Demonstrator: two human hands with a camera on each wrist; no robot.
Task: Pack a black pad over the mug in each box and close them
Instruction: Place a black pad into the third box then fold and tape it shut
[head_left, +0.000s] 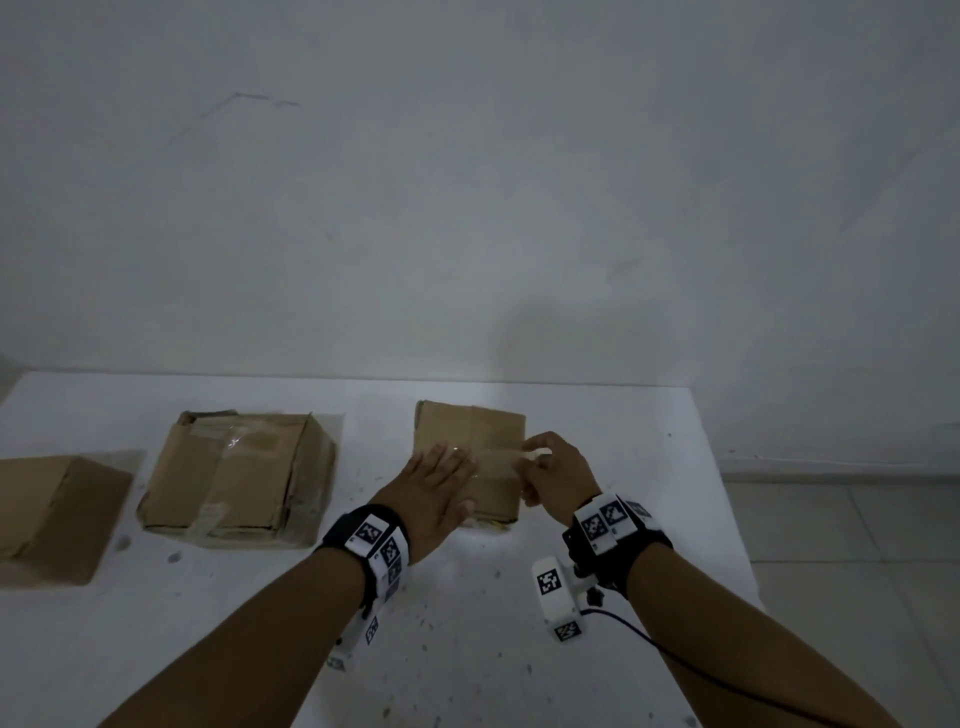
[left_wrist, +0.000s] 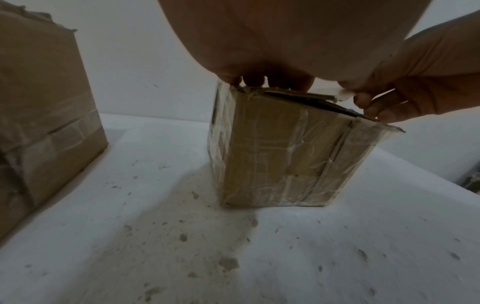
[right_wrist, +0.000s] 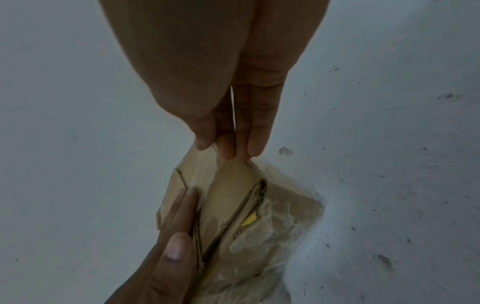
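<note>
A small cardboard box (head_left: 470, 426) wrapped in clear tape stands right of centre on the white table (head_left: 467, 649), its flaps folded down. My left hand (head_left: 441, 478) lies flat with straight fingers on the left part of its top, pressing the flaps. My right hand (head_left: 550, 467) pinches the end of a clear tape strip (head_left: 498, 457) stretched across the top. In the right wrist view, thumb and fingertips (right_wrist: 228, 148) hold the tape (right_wrist: 205, 166) above the box (right_wrist: 272, 226), beside the left hand (right_wrist: 176, 236). No black pad or mug is visible.
A bigger closed, taped box (head_left: 234, 473) sits to the left, also seen in the left wrist view (left_wrist: 44, 102). A third box (head_left: 52, 509) stands at the far left edge. A wall rises behind the table; tiled floor lies to its right.
</note>
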